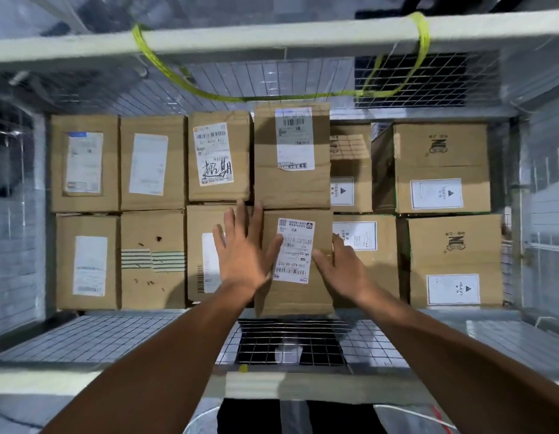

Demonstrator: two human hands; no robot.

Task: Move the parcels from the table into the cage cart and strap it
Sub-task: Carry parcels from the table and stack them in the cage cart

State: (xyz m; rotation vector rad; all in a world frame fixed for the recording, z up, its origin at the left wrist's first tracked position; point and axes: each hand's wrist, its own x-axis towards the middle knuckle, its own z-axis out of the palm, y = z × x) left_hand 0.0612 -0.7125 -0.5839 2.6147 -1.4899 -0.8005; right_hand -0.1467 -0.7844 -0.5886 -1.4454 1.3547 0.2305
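Left hand [243, 255], right hand [345, 269]: fingers straight, spread, gripping nothing, flanking labelled parcel [292, 299] in cage cart [272, 39].

A cardboard parcel [295, 296] with a white barcode label stands at the near middle of the cage cart [84, 336], raised above its row. The left hand [243, 255] lies flat at its left edge, fingers straight and spread, thumb beside the label. The right hand [344, 267] rests on its right edge, fingers nearly straight. Just behind it stands an equally raised parcel [292, 186]. To its right sit boxes with HEAVY labels [453, 245]; to its left, lower brown cartons [151, 261]. Far behind it, a yellow strap [178, 79] hangs slack from the cart's top rail [272, 36].
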